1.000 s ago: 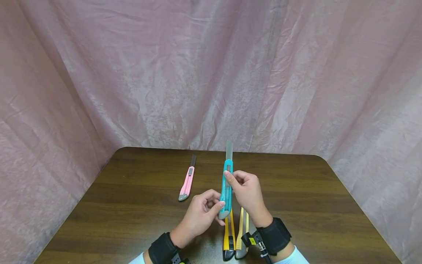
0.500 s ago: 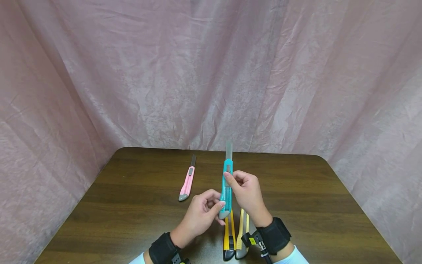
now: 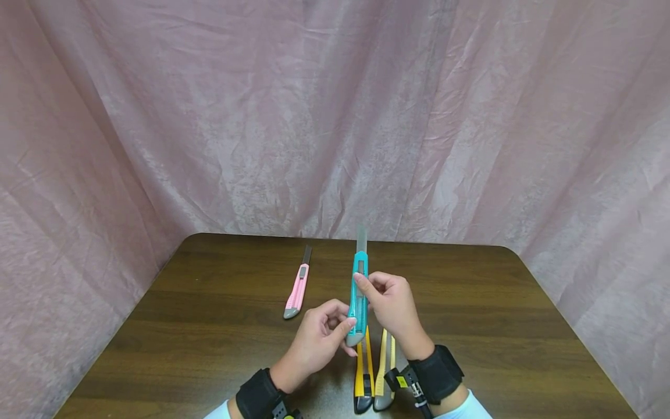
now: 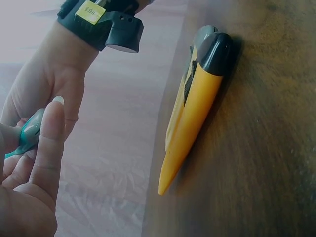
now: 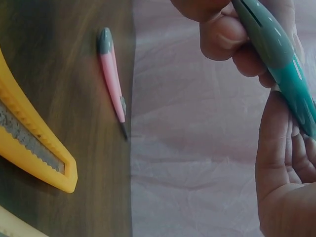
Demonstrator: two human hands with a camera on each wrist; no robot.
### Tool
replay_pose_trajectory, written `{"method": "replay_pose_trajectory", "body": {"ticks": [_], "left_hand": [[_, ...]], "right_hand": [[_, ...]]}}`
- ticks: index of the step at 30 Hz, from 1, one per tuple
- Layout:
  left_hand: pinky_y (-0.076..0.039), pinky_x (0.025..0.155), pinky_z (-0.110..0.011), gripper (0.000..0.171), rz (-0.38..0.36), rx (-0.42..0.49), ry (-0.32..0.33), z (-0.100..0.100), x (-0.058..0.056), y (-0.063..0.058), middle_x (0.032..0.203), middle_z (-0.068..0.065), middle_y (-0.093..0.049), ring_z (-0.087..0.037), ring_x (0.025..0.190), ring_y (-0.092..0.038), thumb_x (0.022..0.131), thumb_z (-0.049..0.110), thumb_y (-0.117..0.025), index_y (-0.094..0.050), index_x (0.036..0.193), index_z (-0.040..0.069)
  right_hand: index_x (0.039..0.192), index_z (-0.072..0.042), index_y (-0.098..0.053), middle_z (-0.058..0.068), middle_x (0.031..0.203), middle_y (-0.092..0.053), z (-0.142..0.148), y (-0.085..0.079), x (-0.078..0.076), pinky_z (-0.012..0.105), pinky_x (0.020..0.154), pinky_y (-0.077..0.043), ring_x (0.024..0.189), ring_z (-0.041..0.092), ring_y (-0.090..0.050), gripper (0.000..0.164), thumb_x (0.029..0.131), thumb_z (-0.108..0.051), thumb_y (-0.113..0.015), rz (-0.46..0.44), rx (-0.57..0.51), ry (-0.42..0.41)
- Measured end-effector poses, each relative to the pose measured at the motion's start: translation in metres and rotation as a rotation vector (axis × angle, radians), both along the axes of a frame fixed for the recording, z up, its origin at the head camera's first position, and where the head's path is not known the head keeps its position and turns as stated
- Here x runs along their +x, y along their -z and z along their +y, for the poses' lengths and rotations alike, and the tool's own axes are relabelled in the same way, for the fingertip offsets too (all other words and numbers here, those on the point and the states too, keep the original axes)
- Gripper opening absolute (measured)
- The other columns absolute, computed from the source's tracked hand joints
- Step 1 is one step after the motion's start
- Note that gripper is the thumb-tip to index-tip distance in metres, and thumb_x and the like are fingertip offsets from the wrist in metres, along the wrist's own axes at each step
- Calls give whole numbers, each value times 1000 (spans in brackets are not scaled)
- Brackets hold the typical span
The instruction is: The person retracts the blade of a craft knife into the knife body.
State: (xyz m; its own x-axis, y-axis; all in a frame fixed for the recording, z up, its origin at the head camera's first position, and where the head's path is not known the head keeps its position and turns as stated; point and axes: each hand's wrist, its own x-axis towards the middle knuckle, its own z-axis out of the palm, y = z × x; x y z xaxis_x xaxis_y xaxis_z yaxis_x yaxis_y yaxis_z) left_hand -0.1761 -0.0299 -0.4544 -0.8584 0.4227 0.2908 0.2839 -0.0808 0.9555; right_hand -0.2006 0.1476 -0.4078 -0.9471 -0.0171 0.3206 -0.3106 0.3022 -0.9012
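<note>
Both hands hold a teal utility knife [image 3: 358,302] above the table, its blade [image 3: 362,238] extended and pointing away. My left hand [image 3: 324,331] pinches the grey butt end between thumb and fingers. Higher up, my right hand [image 3: 391,302] grips the body, its thumb by the slider. In the right wrist view the teal knife [image 5: 291,84] shows its grey end and part of its side. Below the hands lie an orange-yellow utility knife [image 3: 363,384] with a black end and a pale yellow one [image 3: 384,378] with a grey end, side by side and partly covered.
A pink utility knife [image 3: 297,291] with its blade out lies on the brown wooden table [image 3: 220,326], left of the hands. Pink curtain cloth [image 3: 335,116] hangs behind the table's far edge. Black bands with small cameras [image 3: 435,375] circle the wrists.
The teal knife has shifted very slightly to the left, with both hands still on it. The knives on the table have not moved.
</note>
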Motion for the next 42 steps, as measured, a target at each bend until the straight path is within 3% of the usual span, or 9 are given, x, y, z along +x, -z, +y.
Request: {"method": "replay_pose_trajectory", "body": {"ticks": [5, 11, 15, 18, 22, 29, 33, 38, 42], "left_hand": [[-66, 58, -42, 20, -14, -4, 1, 0, 0, 0, 89, -29, -67, -9, 63, -69, 103, 15, -64, -63, 111, -3], [-66, 58, -41, 19, -7, 3, 4, 1, 0, -1, 89, -29, -66, -12, 63, -70, 103, 15, -63, -63, 111, -3], [-66, 59, -41, 19, -10, 2, -5, 0, 0, -2, 90, -29, -66, -26, 66, -71, 103, 15, -63, -63, 112, -3], [-67, 59, -41, 20, -12, -2, -11, -1, 0, -2, 90, -28, -66, -36, 69, -71, 103, 15, -63, -63, 112, -2], [-67, 60, -40, 19, -22, -21, -23, -2, 0, -2, 91, -27, -67, -36, 70, -71, 103, 15, -64, -64, 112, -1], [-67, 60, -40, 19, -8, -33, -19, -2, -1, -3, 90, -25, -68, -37, 71, -70, 102, 16, -64, -64, 113, 0], [-67, 60, -40, 18, 3, -40, -27, -4, -2, -5, 89, -24, -68, -34, 70, -71, 102, 16, -66, -64, 112, 1], [-66, 60, -41, 19, 11, -38, -21, -4, -1, -6, 88, -24, -68, -42, 71, -69, 101, 16, -66, -65, 113, 1], [-67, 60, -40, 18, 20, -42, -22, -5, -2, -8, 88, -24, -68, -33, 70, -71, 101, 15, -67, -65, 113, 2]], "right_hand": [[75, -12, -72, 5, 59, -51, 1, 2, -1, 19, 42, -34, 51, 11, -44, 31, 97, -33, -72, 43, 14, -17], [79, -7, -72, 2, 59, -49, -2, -4, 3, 17, 44, -31, 51, 7, -41, 23, 98, -19, -71, 36, 1, -29], [82, -7, -74, 5, 61, -52, -1, 0, 0, 18, 44, -34, 52, 8, -43, 20, 98, -20, -72, 44, 2, -38], [81, -9, -75, 8, 62, -58, 0, 2, -2, 21, 46, -47, 53, 14, -51, 25, 96, -29, -73, 31, -12, -34], [79, -8, -74, 13, 64, -61, 0, 2, -3, 29, 52, -60, 57, 22, -57, 33, 96, -36, -73, -18, -11, -33], [78, -9, -72, 4, 59, -50, -1, 0, 0, 19, 43, -34, 52, 10, -43, 27, 99, -25, -71, 38, -7, -62], [81, -8, -73, 4, 60, -50, -2, 0, 1, 19, 44, -32, 52, 9, -42, 22, 98, -22, -72, 60, -18, -70], [81, -7, -74, 13, 63, -57, -1, 0, 1, 21, 47, -49, 54, 12, -50, 25, 98, -24, -72, 33, -36, -68], [80, -6, -74, 14, 64, -61, 1, 0, 0, 28, 53, -60, 57, 14, -57, 28, 99, -27, -70, 7, -40, -78]]}}
